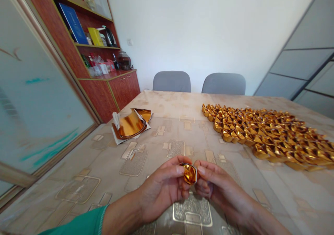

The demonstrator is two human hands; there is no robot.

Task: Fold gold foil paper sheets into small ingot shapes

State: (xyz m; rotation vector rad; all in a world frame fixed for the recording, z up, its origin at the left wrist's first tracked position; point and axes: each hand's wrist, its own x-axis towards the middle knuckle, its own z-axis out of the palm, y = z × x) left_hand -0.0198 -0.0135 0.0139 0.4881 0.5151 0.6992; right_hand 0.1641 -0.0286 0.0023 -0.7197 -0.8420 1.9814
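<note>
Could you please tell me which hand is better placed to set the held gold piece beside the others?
Probably the right hand: it touches the held piece, and the many gold pieces lie on its side, farther from the left hand.

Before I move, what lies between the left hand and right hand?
In the head view, a gold foil piece lies between the left hand and the right hand, held by fingers of both.

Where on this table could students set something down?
Bare tablecloth lies between the gold sheets and the rows of folded gold pieces, and left of the left hand. It is crowded under those rows, at right.
</note>
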